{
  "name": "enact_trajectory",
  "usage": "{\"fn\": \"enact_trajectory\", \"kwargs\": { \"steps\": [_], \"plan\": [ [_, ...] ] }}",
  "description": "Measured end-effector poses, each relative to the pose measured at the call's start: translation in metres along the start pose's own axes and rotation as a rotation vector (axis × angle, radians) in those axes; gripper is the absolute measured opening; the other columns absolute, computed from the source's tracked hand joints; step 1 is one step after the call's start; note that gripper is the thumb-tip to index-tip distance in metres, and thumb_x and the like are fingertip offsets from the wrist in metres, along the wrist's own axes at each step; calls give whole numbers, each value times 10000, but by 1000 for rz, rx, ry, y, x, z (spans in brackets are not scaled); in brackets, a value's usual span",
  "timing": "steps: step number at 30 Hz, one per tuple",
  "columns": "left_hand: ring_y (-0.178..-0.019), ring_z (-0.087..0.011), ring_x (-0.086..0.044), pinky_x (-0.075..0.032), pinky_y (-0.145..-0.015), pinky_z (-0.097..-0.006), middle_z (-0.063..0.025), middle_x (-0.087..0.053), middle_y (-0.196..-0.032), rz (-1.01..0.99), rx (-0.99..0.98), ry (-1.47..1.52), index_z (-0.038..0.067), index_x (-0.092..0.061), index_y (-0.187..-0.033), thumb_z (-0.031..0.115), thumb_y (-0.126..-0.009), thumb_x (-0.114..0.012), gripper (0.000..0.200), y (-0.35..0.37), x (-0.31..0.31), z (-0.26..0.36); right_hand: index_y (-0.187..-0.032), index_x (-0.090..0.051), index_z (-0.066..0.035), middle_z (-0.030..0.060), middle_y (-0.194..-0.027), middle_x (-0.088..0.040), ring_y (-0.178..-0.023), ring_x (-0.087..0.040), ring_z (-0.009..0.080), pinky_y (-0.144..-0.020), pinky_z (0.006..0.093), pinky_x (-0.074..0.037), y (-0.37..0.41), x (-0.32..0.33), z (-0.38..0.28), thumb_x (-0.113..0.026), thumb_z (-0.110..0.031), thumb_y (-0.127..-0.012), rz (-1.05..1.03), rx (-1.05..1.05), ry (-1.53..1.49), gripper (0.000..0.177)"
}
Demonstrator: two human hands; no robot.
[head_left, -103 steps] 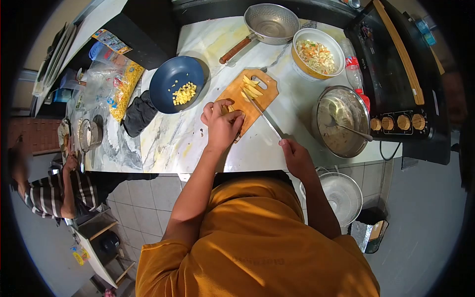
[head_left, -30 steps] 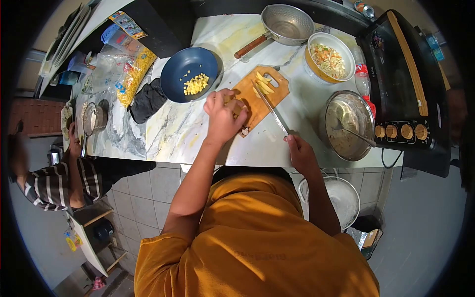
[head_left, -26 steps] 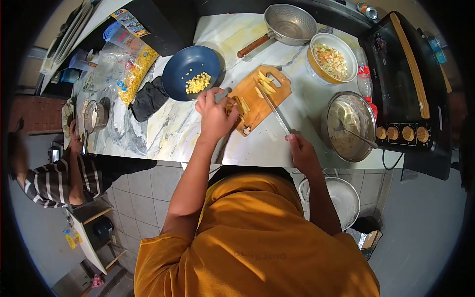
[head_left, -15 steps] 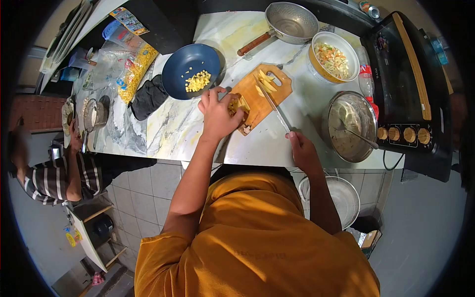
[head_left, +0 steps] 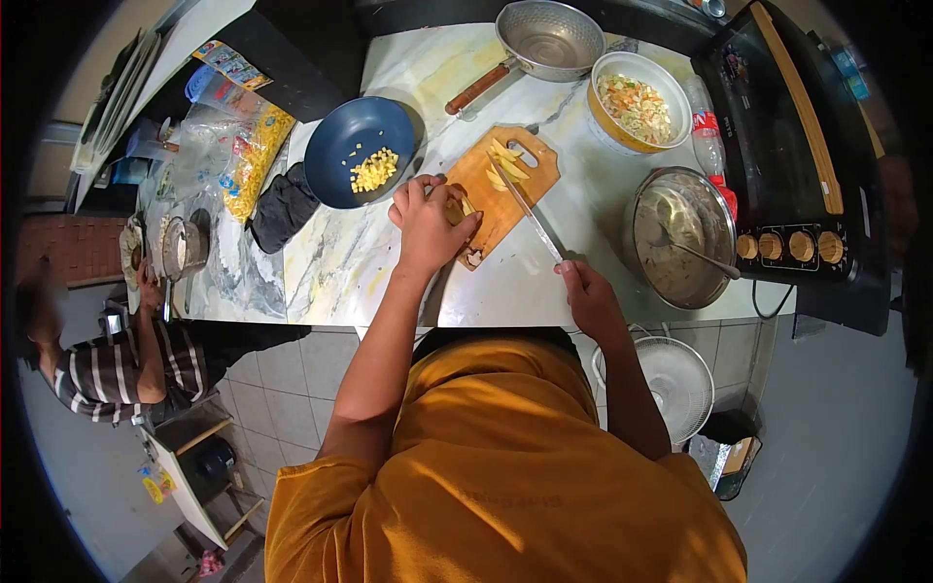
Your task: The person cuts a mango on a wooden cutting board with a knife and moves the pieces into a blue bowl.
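My left hand (head_left: 428, 228) is cupped over cut yellow pieces at the left edge of the wooden cutting board (head_left: 506, 215), with its fingers curled round them and mostly hiding them. My right hand (head_left: 591, 299) grips a knife (head_left: 533, 220), whose blade lies slantwise over the board. Near the blade's tip are several yellow strips (head_left: 508, 161). Left of the board stands a blue pan (head_left: 330, 146) with small yellow cubes (head_left: 375, 170) in it.
Behind the board is a metal pan (head_left: 551, 44). To the right are a bowl of shredded vegetables (head_left: 634, 109), a metal bowl with a spoon (head_left: 680, 262) and a black oven (head_left: 777, 146). A bag of yellow pasta (head_left: 258, 160) and a person in stripes (head_left: 107, 369) are at left.
The view has shifted slightly, so the counter items appear further left. My left hand's fingers look more gathered round the yellow pieces. The knife remains in my right hand.
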State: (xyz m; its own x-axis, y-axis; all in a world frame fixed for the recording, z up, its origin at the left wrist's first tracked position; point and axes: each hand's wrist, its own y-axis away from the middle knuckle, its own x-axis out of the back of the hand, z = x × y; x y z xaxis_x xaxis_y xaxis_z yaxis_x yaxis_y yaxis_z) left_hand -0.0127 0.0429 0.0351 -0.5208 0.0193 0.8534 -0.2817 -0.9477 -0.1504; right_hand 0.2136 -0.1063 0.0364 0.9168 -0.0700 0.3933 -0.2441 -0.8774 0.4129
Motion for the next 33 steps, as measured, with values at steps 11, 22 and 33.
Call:
{"fn": "enact_trajectory", "kwargs": {
  "steps": [11,22,33],
  "plan": [
    [-1192,-303,-377,-256,-973,-447,-81,-534,-1218,58,79,98,122,-747,-903,293,-710,-799,263,1,-13,1,-1088,-661,-25,-21,-621,-449,-575,-429,72,-556,276,-388,-2,2,-1,-466,-380,-1045,-12,5,21,407],
    [-1188,-313,-377,-253,-980,-464,-54,-558,-1227,-36,-67,174,143,-763,-903,272,-704,-805,240,-9,-16,21,-1079,-655,-34,-47,-622,-424,-553,-396,53,-531,259,-355,-2,4,4,-464,-383,-1047,7,8,-35,400],
    [-1183,-312,-377,-246,-991,-471,-32,-561,-1213,-15,-124,68,144,-762,-880,252,-722,-789,193,2,-21,13,-1095,-643,-13,180,-839,-686,-758,-660,249,-744,359,-500,11,-2,-21,-502,-386,-1016,57,-29,196,407]
  ]
}}
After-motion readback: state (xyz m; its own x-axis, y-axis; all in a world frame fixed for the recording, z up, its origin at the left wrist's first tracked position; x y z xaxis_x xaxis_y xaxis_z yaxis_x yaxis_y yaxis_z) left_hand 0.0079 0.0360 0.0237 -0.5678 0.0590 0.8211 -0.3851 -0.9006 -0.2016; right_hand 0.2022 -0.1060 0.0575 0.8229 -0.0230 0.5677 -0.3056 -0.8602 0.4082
